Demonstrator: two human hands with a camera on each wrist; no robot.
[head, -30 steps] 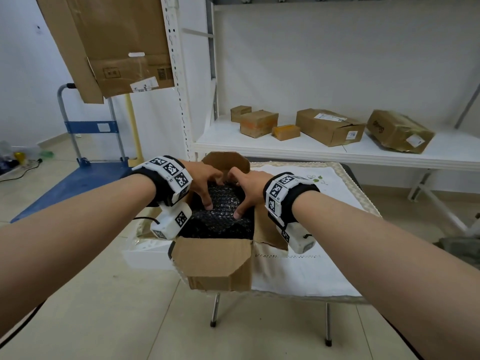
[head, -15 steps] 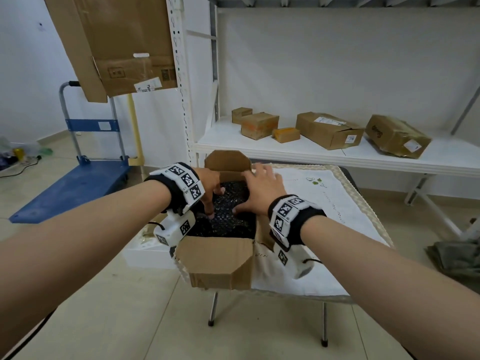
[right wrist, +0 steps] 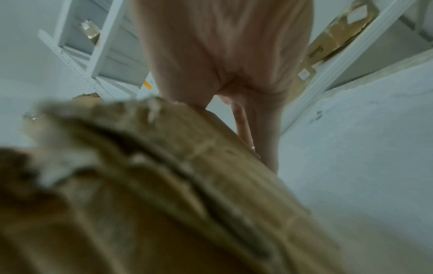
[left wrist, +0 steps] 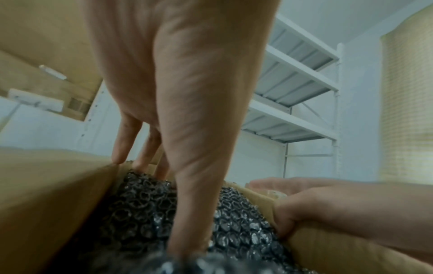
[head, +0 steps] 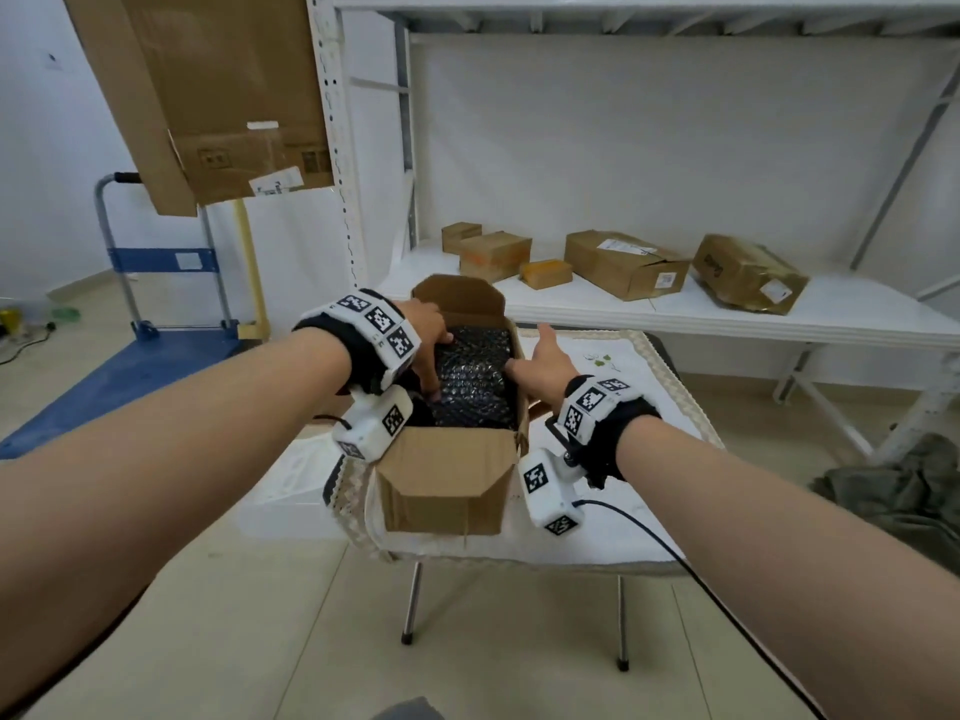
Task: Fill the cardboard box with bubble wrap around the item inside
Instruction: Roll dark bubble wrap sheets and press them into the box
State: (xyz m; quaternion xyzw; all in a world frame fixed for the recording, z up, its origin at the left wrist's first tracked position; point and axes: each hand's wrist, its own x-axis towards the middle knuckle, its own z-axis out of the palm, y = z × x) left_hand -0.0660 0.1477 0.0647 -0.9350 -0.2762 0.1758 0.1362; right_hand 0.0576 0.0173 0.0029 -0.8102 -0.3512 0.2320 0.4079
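Cardboard box [head: 447, 480] wall now gripped by right hand [head: 543, 363], off the bubble wrap [head: 475, 379]; left hand [head: 426, 337] fingers still press, straight.

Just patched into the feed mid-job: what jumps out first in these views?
The open box on the small table dead centre, stuffed with dark bubble wrap. The left hand pokes its fingers down into the wrap at the box's left side, while the right hand grips the right wall, thumb inside. Behind, a white shelf carries several closed parcels.
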